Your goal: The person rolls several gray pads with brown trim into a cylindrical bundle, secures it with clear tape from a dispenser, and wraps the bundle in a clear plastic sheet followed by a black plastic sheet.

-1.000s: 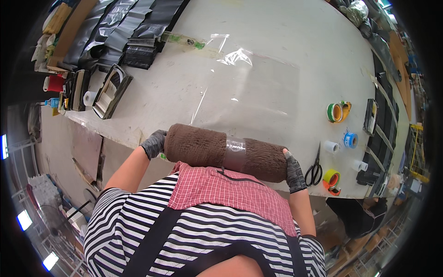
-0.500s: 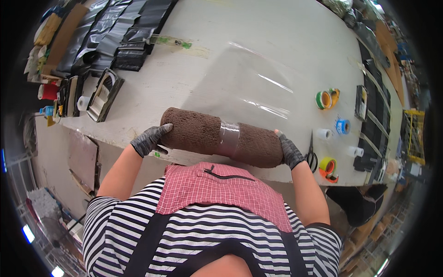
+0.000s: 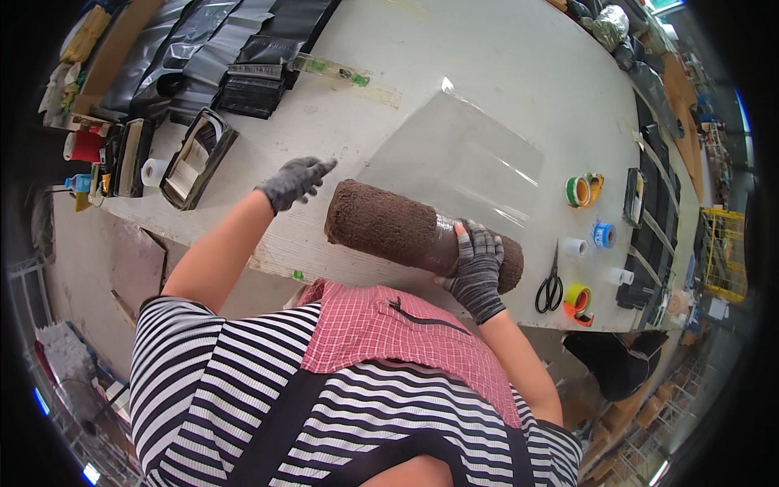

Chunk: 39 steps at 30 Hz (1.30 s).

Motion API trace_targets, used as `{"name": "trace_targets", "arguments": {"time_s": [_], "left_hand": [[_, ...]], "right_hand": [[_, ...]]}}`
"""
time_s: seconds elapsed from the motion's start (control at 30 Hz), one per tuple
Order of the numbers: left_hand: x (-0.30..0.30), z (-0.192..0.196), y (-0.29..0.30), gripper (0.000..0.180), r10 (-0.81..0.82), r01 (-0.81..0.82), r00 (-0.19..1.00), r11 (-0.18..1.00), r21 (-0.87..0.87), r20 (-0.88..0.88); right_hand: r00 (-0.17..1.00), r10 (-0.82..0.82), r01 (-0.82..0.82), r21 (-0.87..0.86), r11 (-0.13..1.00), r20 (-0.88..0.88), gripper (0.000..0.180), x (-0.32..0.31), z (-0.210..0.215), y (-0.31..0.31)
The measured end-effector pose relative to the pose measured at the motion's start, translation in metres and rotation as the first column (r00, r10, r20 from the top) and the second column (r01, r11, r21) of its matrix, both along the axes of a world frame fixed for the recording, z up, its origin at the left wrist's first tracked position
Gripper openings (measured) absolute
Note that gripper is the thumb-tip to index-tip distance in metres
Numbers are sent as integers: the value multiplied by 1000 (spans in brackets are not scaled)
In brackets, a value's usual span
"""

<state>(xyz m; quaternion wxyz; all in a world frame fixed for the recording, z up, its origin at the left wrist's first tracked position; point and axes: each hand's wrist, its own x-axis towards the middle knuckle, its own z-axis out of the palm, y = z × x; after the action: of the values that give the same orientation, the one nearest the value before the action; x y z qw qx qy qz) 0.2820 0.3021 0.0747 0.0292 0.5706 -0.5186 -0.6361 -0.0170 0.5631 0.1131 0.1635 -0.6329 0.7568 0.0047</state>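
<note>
A brown, rough-textured rolled mat (image 3: 377,223) lies slantwise near the table's front edge, with a clear band (image 3: 443,238) wrapped around its middle. My right hand (image 3: 477,272), in a grey fingerless glove, grips the mat right of the band, fingers over the top and thumb at the near side. My left hand (image 3: 297,183), gloved alike, is apart from the mat, just beyond its left end, fingers stretched out and nothing in them. Behind the mat a clear plastic sheet or bag (image 3: 462,146) lies flat, its nearest part hidden by the mat.
Black scissors (image 3: 550,288) and an orange tape dispenser (image 3: 579,302) lie at the right, with another tape dispenser (image 3: 583,191), a blue roll (image 3: 604,235) and small white rolls (image 3: 575,247) behind. Black plastic bags (image 3: 251,73) and an open black box (image 3: 197,161) occupy the left side.
My left hand has let go of the mat's left end and moved up and away. My right hand has shifted from the right end onto the mat's top, and the mat has shifted right.
</note>
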Motion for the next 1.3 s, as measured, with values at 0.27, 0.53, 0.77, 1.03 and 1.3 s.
{"name": "trace_targets", "arguments": {"time_s": [0.27,0.53,0.77,1.03,1.3], "left_hand": [[-47,-63,-38,27,-405,443,896,839,-315,180],[-53,-25,-39,38,-142,221,944,941,-254,298],[-52,-34,-33,44,-322,596,769,671,-440,551],[-49,-19,-28,34,-241,455,866,745,-488,438],[-85,58,114,107,-713,599,479,-160,-785,512]], "right_hand": [[997,56,-55,33,998,-49,109,-10,7,-26],[998,63,-63,121,991,7,102,-21,18,-42],[991,61,-78,143,987,121,100,-28,25,-53],[968,-13,-59,278,959,252,107,-47,26,-73],[948,7,-86,236,968,318,100,-60,19,-75]]}}
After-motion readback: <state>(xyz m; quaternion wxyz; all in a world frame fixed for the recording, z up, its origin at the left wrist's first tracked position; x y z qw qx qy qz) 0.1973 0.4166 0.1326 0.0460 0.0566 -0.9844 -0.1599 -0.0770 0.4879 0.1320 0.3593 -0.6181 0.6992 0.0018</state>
